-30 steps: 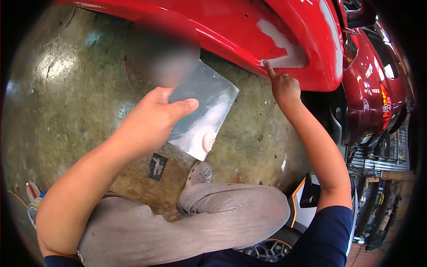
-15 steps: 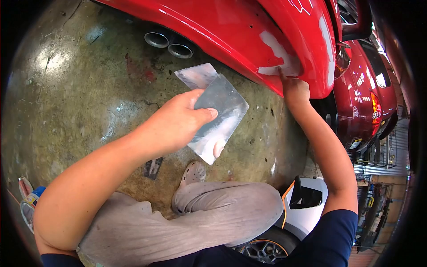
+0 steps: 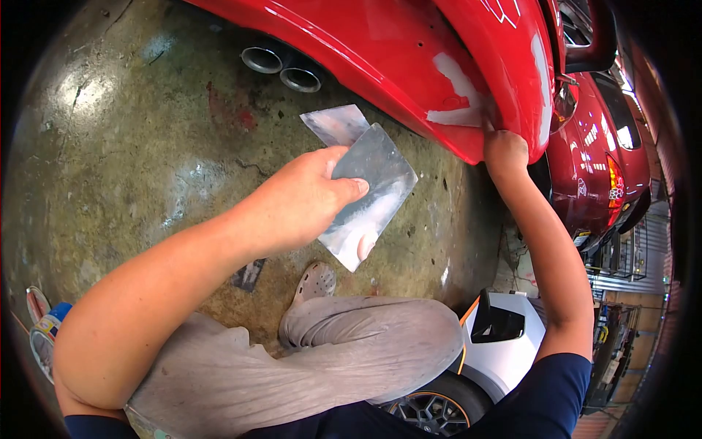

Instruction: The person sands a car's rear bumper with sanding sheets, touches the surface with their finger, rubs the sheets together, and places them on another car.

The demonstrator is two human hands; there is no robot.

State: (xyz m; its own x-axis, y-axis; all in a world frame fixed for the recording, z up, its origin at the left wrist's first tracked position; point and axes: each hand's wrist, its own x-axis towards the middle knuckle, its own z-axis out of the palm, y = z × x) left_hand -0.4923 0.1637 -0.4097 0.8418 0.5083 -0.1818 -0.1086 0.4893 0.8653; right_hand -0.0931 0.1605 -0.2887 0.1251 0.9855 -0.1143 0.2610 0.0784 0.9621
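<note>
My left hand is closed around flat grey plates, thumb on top. The larger square plate carries whitish smears and a pinkish blob of putty near its lower corner. A second smeared plate sticks out behind it. My right hand is bent in at the lower edge of a red car bumper, against the grey filler patch. Its fingers are curled and mostly turned away, so whatever they hold is hidden.
Twin exhaust tips show under the bumper. A dark red car stands at the right. Near my knee is a white body part with a wheel. A blue-labelled can sits at the left on the stained concrete floor.
My right hand has slid to the right along the filler patch on the bumper. The left hand keeps hold of the plates, and the view has shifted slightly.
</note>
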